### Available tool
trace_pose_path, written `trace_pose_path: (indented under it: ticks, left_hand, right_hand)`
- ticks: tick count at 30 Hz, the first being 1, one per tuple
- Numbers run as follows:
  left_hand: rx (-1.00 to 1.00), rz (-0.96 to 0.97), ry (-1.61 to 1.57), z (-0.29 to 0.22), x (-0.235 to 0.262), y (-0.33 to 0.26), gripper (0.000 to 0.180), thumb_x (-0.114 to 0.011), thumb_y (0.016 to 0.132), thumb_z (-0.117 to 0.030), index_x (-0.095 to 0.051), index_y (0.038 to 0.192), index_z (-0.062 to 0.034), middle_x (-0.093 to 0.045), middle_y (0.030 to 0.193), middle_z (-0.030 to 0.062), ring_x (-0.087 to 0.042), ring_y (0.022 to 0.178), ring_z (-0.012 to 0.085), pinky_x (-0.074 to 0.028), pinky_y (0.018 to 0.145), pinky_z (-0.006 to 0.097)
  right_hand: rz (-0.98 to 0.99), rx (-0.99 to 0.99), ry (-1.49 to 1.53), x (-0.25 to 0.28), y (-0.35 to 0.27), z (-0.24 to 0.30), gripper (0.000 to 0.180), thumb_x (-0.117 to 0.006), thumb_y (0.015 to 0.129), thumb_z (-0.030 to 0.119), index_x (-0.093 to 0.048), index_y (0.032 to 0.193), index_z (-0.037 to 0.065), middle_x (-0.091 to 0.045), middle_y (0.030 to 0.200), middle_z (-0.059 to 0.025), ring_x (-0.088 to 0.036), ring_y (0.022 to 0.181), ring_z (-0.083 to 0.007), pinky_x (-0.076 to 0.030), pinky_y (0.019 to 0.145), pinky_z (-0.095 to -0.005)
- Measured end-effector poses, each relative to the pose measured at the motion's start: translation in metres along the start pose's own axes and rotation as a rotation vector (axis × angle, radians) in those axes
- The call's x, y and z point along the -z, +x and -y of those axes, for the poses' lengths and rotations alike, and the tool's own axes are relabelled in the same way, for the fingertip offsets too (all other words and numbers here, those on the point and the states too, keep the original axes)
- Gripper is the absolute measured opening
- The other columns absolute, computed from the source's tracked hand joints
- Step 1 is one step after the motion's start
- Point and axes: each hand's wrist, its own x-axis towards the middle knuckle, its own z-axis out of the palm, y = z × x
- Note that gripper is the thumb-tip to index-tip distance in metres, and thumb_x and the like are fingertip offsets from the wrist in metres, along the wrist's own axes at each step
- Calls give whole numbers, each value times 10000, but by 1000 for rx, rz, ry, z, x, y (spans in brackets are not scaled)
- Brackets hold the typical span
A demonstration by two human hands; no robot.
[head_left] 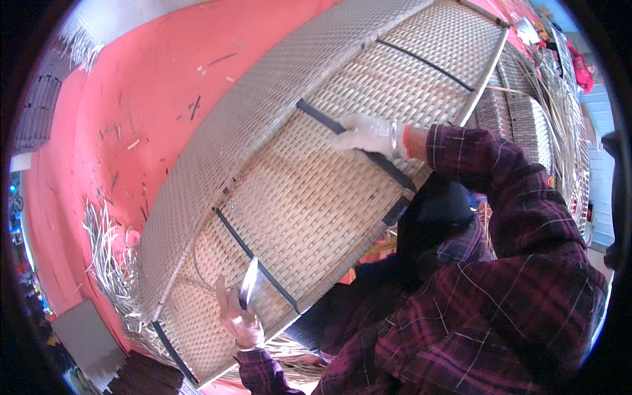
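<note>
A long wicker furniture piece (309,191), woven in pale tan strands, lies slantwise before me, with a curved grey-brown woven side (217,131) along its far edge. Dark crossbars run over its tan face. My right hand (368,135), in a whitish glove, is closed around the wide crossbar (319,117) near the middle. Low at the left, my left hand (240,322) grips a knife (249,280), its shiny blade pointing up and away from me beside another thin crossbar (234,232). A loose thin strand (196,257) curls over the weave near the left fingers.
Red floor (148,99) with scattered scraps stretches beyond the piece. A heap of pale strands (105,243) lies at the left, near a grey board (85,336). More woven pieces (507,115) and long loose strands (559,118) crowd the right side.
</note>
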Motion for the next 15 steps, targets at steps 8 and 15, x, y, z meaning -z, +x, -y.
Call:
trace_pose_path:
  ticks: [8, 15]
  left_hand:
    - [-65, 228, 112, -39, 43, -42, 167, -708, 749, -73, -582, 855, -47, -570, 1314, 147, -669, 759, 350, -515, 548, 406]
    - [-176, 220, 225, -35, 43, -67, 391, -640, 830, -411, -564, 896, -34, -501, 1383, 173, -644, 687, 383, -483, 559, 473]
  right_hand:
    - [58, 61, -47, 2, 5, -25, 258, -627, 866, 272, -580, 892, 19, -594, 715, -46, -577, 590, -144, -458, 531, -289]
    - [-20, 173, -485, 0, 4, -19, 325, -634, 772, 284, -648, 904, -13, -679, 730, -145, -688, 645, -234, -534, 591, -371]
